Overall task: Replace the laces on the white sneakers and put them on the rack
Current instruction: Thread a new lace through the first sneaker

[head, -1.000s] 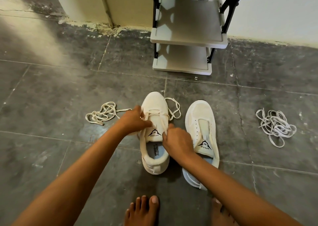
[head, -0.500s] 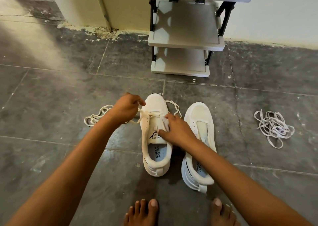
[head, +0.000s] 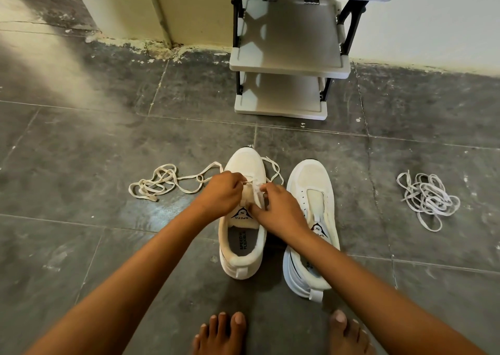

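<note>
Two white sneakers stand side by side on the dark floor. The left sneaker point(head: 243, 241) has a cream lace point(head: 162, 181) partly threaded near its toe, with the loose length trailing left on the floor. My left hand point(head: 220, 195) pinches the lace over the eyelets. My right hand point(head: 281, 208) holds the sneaker's right eyelet flap with curled fingers beside it. The right sneaker point(head: 311, 192) has no lace and leans a little. A grey shoe rack point(head: 286, 65) stands at the wall beyond them.
A second tangle of white laces point(head: 430, 197) lies on the floor to the right. My bare feet point(head: 221, 333) show at the bottom edge. Dark floor tiles surround the shoes, and a cream wall corner point(head: 151, 11) stands at the left of the rack.
My left hand pulled the lace out to the left, then came back over the eyelets. My right hand moved up from the tongue toward the eyelets.
</note>
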Tool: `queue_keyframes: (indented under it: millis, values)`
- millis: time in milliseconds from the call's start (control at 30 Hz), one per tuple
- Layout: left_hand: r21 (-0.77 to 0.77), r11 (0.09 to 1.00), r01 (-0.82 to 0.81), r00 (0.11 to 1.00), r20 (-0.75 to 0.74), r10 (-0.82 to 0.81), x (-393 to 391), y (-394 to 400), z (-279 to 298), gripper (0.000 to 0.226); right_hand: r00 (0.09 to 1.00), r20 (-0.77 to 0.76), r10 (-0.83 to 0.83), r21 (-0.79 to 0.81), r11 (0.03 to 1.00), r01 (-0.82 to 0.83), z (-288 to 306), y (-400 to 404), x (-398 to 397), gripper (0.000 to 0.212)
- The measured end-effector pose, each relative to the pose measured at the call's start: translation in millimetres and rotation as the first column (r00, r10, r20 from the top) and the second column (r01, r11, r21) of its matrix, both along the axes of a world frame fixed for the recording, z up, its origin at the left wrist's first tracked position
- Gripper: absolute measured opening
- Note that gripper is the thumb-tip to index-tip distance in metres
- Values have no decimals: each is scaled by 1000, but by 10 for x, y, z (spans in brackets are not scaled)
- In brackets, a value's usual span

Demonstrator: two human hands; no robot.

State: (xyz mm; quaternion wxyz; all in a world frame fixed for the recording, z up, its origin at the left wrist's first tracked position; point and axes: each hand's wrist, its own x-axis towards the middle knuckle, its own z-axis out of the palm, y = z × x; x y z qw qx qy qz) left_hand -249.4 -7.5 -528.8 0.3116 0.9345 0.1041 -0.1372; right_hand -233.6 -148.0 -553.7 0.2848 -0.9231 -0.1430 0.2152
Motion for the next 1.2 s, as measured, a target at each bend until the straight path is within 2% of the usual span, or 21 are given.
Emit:
queue_keyframes:
  millis: [67,133,233,333,500,700,833,933,1000,1100,1167,1200]
  values:
    - [-4,1000,-5,999,32,5,-6,-2,-10,35,999,12,-33,47,998,32,29,-3,-7,44]
    - [-46,996,-81,995,61,84,2,-39,-47,32,996,-14,-91,115,989,92,51,-16,-5,34]
    - [-110,969,-220,974,28,225,10,-109,-104,24,977,-122,-174,197,961,195,55,-35,28,27]
    - [-78,966,-247,967,39,250,28,-164,-147,16,949,-232,-216,239,933,271,10,-42,80,24]
    - [24,974,-225,973,62,224,63,-185,-158,16,897,-362,-253,257,898,357,-44,-57,123,27]
    - [134,985,-110,991,89,99,82,-238,-136,19,886,-395,-242,269,892,364,-37,-68,135,31]
    - [86,993,-83,991,111,73,80,-217,-168,15,865,-471,-170,284,900,332,3,-74,145,36]
    - [20,991,-133,987,97,131,121,-186,-173,12,783,-609,-129,331,856,398,30,-92,178,34]
    - [-2,987,-161,984,81,160,141,-169,-214,9,784,-591,-193,347,816,462,8,-70,186,23]
    - [-38,968,-248,962,104,251,94,-197,-267,6,827,-445,-344,346,786,513,-90,15,187,8]
    - [50,957,-287,949,152,276,37,-189,-261,11,824,-427,-372,347,774,529,-136,52,191,11]
    - [111,951,-289,949,163,269,11,-156,-242,23,835,-406,-370,336,789,514,-154,52,199,10]
